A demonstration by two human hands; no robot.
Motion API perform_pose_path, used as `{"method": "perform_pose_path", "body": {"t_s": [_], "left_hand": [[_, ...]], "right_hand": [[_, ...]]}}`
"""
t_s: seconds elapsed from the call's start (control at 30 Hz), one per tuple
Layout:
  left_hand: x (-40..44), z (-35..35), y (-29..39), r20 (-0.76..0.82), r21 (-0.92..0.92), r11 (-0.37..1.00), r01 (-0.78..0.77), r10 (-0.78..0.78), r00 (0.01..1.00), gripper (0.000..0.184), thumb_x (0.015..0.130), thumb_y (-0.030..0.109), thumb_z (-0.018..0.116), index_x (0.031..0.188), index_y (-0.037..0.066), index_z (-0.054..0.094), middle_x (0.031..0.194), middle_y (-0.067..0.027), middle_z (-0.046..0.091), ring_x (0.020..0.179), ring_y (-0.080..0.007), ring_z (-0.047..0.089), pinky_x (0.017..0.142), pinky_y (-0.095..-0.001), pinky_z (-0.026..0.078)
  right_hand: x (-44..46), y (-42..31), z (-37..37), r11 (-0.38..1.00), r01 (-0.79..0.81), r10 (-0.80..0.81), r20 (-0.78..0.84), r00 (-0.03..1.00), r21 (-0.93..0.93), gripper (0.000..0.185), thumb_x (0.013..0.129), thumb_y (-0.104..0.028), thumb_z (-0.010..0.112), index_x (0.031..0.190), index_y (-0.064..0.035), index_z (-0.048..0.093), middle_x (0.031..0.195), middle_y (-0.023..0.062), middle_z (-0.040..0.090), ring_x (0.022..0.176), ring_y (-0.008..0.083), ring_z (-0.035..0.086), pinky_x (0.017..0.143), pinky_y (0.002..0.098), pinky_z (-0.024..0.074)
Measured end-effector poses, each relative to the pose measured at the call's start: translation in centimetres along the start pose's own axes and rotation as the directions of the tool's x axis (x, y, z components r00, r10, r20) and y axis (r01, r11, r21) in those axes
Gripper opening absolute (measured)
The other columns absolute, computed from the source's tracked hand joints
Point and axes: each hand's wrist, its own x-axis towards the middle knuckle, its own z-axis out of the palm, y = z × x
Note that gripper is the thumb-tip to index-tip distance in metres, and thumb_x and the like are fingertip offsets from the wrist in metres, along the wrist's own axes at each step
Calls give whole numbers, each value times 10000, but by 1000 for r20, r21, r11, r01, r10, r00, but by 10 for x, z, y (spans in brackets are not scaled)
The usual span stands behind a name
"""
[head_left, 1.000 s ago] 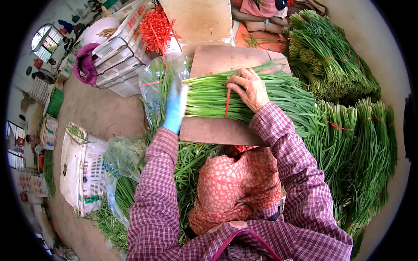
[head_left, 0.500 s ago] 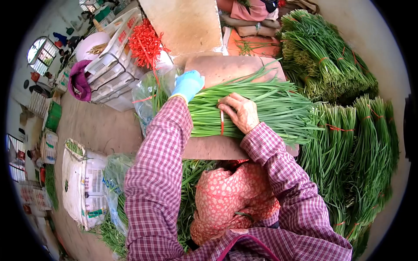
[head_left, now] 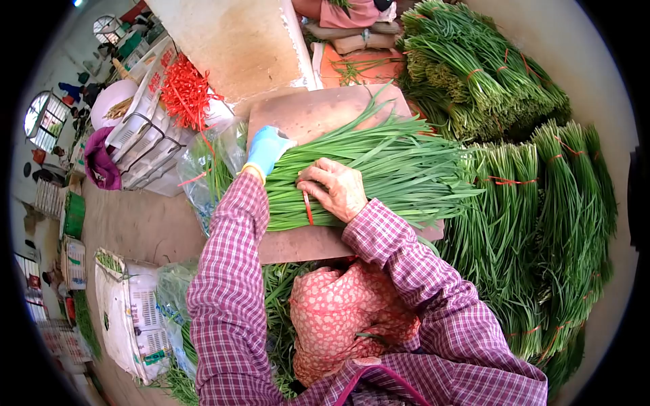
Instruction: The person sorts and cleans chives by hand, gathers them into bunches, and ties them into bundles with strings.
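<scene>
one long, green, leafy bunch lies across the flat brown board, likely for support. the bare right hand curls beside its thin red band, perhaps steadying it; the blue-gloved left hand meets one end. whether either pinches, i cannot tell.

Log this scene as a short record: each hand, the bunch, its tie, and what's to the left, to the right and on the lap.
Left hand: blue-gloved, at the bunch's left end; grip hidden
Right hand: bare, on the bunch beside the tie
Bunch: long green leaves lying across the board, tips past its right edge
Tie: red, across the bunch
Upper left: red strips beside white crates
Right: other tied bunches
Lap: red floral cloth
</scene>
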Motion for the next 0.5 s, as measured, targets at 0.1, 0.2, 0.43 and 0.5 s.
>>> {"method": "perform_pose_path", "body": {"t_s": [0.1,0.2,0.43,0.5], "left_hand": [[-21,2,-3,68,-344,938,-47,75,995,296,773,254,712,907,-6,669,871,-154,682,783,-239,633,715,-350,484],[-48,-1,4,-22,-357,904,-233,242,970,237,826,236,670,888,11,635,779,-154,644,729,-217,599,683,-348,471],[-151,9,44,-380,-23,921,-389,352,855,196,859,286,609,886,93,585,764,-155,649,735,-357,629,637,-452,478],[-173,18,42,-402,-70,928,-366,310,862,189,869,287,603,885,100,589,738,-142,647,704,-349,629,619,-447,478]], "right_hand": [[-4,-12,-3,999,-24,24,-7,1000,35,125,811,-253,664,869,-145,686,775,54,579,722,256,604,614,379,483],[-11,-22,-6,998,-46,45,9,999,36,131,821,-264,652,878,-150,685,772,50,569,742,249,602,621,381,480],[-50,-66,-17,994,42,-44,-18,999,-106,110,775,-232,687,804,-131,654,764,49,524,744,237,539,652,372,461],[-63,-93,-31,981,77,-93,-86,992,-176,108,752,-217,702,785,-130,647,750,41,511,749,229,532,654,363,454]]}}
